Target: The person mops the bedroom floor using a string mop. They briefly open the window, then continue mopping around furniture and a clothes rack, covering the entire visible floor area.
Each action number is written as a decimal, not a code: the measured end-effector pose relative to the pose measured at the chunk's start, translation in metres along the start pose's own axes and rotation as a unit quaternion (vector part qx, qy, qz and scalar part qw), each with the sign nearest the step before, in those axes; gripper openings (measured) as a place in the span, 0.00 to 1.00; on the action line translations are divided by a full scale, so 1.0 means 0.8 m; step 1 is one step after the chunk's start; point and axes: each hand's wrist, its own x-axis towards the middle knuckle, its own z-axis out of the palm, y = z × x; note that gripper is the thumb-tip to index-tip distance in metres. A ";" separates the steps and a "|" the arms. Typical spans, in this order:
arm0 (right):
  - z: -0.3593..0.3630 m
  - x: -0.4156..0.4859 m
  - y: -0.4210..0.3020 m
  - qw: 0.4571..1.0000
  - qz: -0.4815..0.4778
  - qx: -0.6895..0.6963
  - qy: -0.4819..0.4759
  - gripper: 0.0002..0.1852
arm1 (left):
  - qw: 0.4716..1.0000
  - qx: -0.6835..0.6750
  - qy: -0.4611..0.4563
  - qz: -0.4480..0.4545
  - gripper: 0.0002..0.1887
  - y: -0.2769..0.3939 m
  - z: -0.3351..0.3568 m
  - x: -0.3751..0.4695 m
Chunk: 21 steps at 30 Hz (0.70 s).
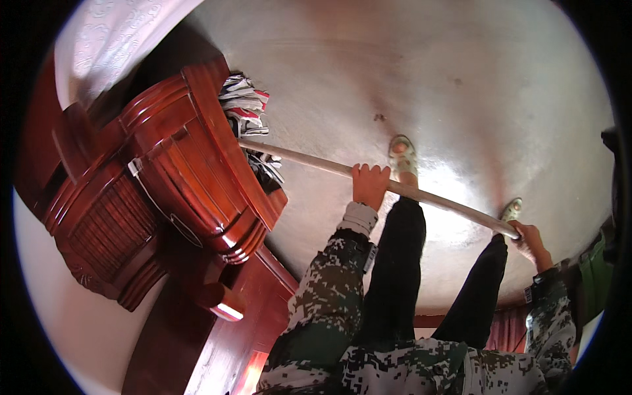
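Observation:
A long wooden mop handle (306, 160) slants across the view, from the wooden bench at left down to the right. My left hand (370, 183) grips it near the middle, with the back of the hand and the knuckles showing. Near the handle's right end, my right hand (529, 242) is closed around it. Cloth strips of the mop head (244, 106), grey, white, black and red, lie on the floor along the bench's edge. Part of the mop head is hidden under the bench.
A polished red-brown wooden bench (182, 158) fills the left, with a white cable (155, 200) across it. A patterned white curtain (118, 44) hangs at the upper left. My feet in light shoes stand on the smooth floor (469, 98). Green fabric (595, 266) shows at the right edge.

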 end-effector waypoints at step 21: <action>0.043 0.061 -0.073 0.996 -0.042 -0.027 -0.068 0.16 | 0.990 0.068 -0.040 -0.121 0.09 -0.085 0.059 -0.048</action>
